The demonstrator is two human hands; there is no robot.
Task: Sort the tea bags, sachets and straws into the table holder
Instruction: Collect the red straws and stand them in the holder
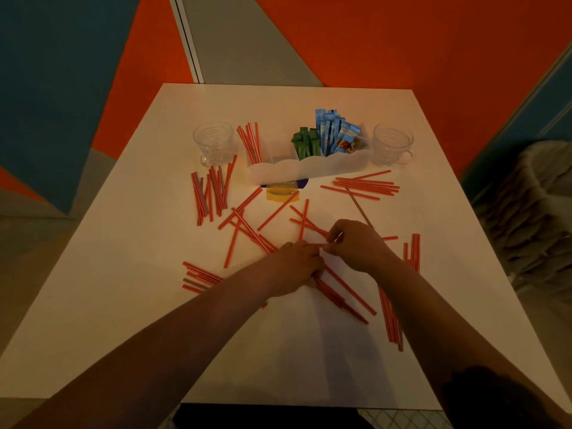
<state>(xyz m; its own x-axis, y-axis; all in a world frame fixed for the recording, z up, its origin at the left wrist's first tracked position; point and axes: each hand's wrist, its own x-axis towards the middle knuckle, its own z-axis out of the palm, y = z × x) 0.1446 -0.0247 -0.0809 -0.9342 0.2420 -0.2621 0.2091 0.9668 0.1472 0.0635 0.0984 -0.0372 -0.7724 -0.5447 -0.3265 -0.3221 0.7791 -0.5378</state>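
A white, matte, square surface point(123, 305) carries everything. Toward its far-left corner stands a clear ribbed glass cup point(213, 146) with a small handle, and just in front of it lies a fan of thin red-and-white striped straws point(210, 193), roughly parallel. Nearer the left edge, a second small bundle of straws point(198, 277) lies flat, partly under the left forearm.

At the middle of the far side sits the white holder point(309, 170), a thin-walled tray with a scalloped front rim. Its left compartment holds a few upright straws point(250, 140), leaning; the middle holds green stick sachets point(305, 144); the right holds glossy blue sachets point(334, 131). A yellow and purple packet point(283, 193) pokes out from under the holder's front.

Loose straws criss-cross the centre of the surface. There the left hand point(294, 267) lies low over them, fingers curled on a bunch of straws beneath the palm. The right hand point(356, 243) meets it, fingers narrowed to a pinch on 1 straw point(315, 244) that bridges both hands.

Further right, a flat row of straws point(365, 184) lies before the holder, another cluster point(411, 252) near the right edge, and a second clear cup point(391, 147) toward the far-right corner.
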